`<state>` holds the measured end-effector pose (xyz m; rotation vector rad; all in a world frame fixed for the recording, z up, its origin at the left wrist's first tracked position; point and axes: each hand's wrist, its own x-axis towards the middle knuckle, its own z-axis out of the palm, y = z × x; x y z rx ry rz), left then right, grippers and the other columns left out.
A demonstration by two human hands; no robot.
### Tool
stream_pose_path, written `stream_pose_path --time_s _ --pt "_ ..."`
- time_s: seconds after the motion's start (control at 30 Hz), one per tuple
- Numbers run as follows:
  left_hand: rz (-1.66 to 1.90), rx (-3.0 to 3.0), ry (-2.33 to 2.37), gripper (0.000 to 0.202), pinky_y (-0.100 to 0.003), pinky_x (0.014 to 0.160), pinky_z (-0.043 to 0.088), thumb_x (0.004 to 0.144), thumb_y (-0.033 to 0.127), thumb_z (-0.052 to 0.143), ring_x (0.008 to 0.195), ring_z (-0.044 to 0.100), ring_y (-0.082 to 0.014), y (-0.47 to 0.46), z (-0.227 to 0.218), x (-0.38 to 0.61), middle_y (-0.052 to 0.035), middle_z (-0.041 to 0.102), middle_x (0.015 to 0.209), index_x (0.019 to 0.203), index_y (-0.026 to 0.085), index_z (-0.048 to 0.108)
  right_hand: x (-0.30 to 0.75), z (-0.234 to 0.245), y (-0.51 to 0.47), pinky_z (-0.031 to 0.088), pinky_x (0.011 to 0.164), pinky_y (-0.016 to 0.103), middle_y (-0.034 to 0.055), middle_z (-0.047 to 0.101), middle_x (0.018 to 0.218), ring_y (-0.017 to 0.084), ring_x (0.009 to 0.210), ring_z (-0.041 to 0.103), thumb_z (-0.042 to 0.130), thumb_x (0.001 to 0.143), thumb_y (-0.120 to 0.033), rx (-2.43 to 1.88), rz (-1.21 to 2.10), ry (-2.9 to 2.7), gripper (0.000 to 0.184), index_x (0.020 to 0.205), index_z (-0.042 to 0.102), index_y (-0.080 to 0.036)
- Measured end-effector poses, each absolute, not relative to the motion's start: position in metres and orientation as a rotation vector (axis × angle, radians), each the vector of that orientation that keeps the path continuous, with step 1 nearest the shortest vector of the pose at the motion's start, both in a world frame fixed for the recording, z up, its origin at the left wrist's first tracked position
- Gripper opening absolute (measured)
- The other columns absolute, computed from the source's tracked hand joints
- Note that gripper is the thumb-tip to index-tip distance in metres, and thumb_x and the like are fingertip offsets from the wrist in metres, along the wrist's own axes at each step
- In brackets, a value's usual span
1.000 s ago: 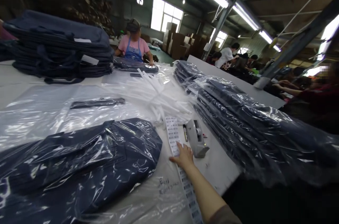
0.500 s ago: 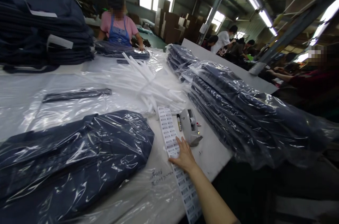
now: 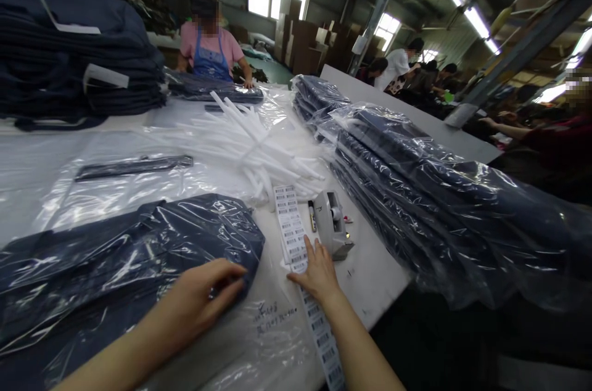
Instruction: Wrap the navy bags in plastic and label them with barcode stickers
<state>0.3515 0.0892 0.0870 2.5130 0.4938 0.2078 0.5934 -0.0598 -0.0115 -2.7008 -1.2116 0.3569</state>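
Observation:
My right hand [image 3: 318, 272] lies with spread fingers on a long strip of barcode labels [image 3: 289, 221], which runs down the table toward me. My left hand [image 3: 213, 292] hovers at the right end of a dark navy garment in a clear plastic bag [image 3: 152, 255]. Its fingers are bent, the thumb stands apart from them, and nothing shows between them. Close beyond my right hand stands a grey tape dispenser [image 3: 329, 224]. A black marker [image 3: 312, 216] lies between the dispenser and the labels.
White strips [image 3: 250, 138] lie loosely mid-table. Bagged navy garments [image 3: 393, 156] are stacked along the right edge. Folded dark garments [image 3: 69, 52] are piled at the far left. Across the table a person in a blue apron [image 3: 210, 58] rests a hand on a dark bundle.
My left hand has come into view from the lower left, over the bagged garment. My right hand stays on the labels, shifted slightly left. The view has turned a little.

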Motion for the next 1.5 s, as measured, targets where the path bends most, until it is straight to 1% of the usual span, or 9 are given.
stream_pose_path --time_s 0.17,0.3,0.4,0.57,0.77,1.0,1.2,1.3,1.5 --pt "-0.361 2.744 0.057 0.02 -0.037 0.095 0.047 0.084 0.025 0.064 0.108 0.058 -0.0268 0.062 0.041 0.473 -0.0082 0.067 0.109 0.102 0.019 0.069 0.608 -0.013 -0.011 0.036 0.099 0.043 0.0183 0.042 0.141 0.035 0.121 0.045 0.068 0.069 -0.056 -2.674 0.373 -1.217 0.097 0.149 0.024 -0.021" --pt "-0.565 2.762 -0.027 0.048 -0.047 0.093 0.048 0.081 0.042 0.068 0.109 0.056 -0.034 0.049 0.004 0.483 -0.015 0.061 0.121 0.118 0.013 0.062 0.618 -0.016 0.009 0.038 0.093 0.05 0.0158 0.047 0.13 0.038 0.115 0.047 0.073 0.061 -0.047 -2.73 0.477 -1.254 0.1 0.147 0.025 -0.029" --pt "-0.606 2.776 0.003 0.064 -0.05 0.096 0.044 0.083 0.049 0.063 0.115 0.051 -0.0351 0.048 -0.008 0.473 -0.0163 0.047 0.14 0.135 0.014 0.048 0.626 -0.014 0.014 0.038 0.092 0.052 0.0166 0.045 0.13 0.039 0.117 0.044 0.071 0.059 -0.038 -2.733 0.556 -1.224 0.097 0.146 0.028 -0.03" --pt "-0.576 2.795 0.12 0.076 -0.048 0.096 0.043 0.085 0.057 0.056 0.115 0.049 -0.0345 0.049 -0.009 0.481 -0.0189 0.051 0.133 0.142 0.012 0.037 0.649 -0.006 0.018 0.039 0.094 0.045 0.0151 0.046 0.131 0.036 0.119 0.047 0.07 0.058 -0.041 -2.669 0.732 -1.193 0.094 0.143 0.034 -0.027" --pt "-0.536 2.82 0.17 0.076 -0.054 0.103 0.034 0.079 0.059 0.063 0.127 0.038 -0.0383 0.065 -0.011 0.504 -0.0202 0.047 0.137 0.135 0.01 0.047 0.667 0.004 0.022 0.041 0.094 0.038 0.0129 0.049 0.133 0.032 0.116 0.053 0.067 0.061 -0.041 -2.592 0.883 -1.187 0.086 0.142 0.038 -0.027" --pt "-0.453 2.851 0.169 0.073 -0.06 0.113 0.011 0.079 0.053 0.065 0.14 0.021 -0.0355 0.115 -0.019 0.537 -0.0144 0.036 0.148 0.141 0.021 0.042 0.669 0.005 0.014 0.041 0.094 0.039 0.0115 0.049 0.132 0.033 0.117 0.052 0.068 0.06 -0.039 -2.584 0.868 -1.204 0.086 0.141 0.04 -0.028" --pt "-0.472 2.858 0.303 0.06 -0.065 0.11 0.011 0.081 0.05 0.062 0.139 0.023 -0.0365 0.168 -0.028 0.56 -0.0096 0.04 0.146 0.136 0.03 0.047 0.652 -0.004 0.005 0.037 0.097 0.048 0.0138 0.042 0.138 0.038 0.119 0.046 0.068 0.06 -0.039 -2.627 0.74 -1.219 0.085 0.14 0.042 -0.027" --pt "-0.389 2.869 0.339 0.06 -0.062 0.111 0.015 0.08 0.038 0.066 0.139 0.025 -0.0341 0.186 -0.026 0.563 -0.0124 0.035 0.149 0.136 0.026 0.047 0.641 -0.016 0.002 0.035 0.097 0.05 0.0139 0.04 0.14 0.04 0.119 0.044 0.069 0.059 -0.034 -2.68 0.588 -1.234 0.08 0.136 0.047 -0.028" --pt "-0.079 2.827 0.329 0.031 -0.043 0.102 0.041 0.085 0.015 0.054 0.117 0.052 -0.0289 0.184 0.001 0.546 -0.0156 0.059 0.124 0.115 0.012 0.062 0.633 -0.02 -0.001 0.033 0.1 0.052 0.0148 0.043 0.14 0.04 0.122 0.041 0.074 0.061 -0.041 -2.645 0.378 -1.267 0.074 0.13 0.055 -0.027"
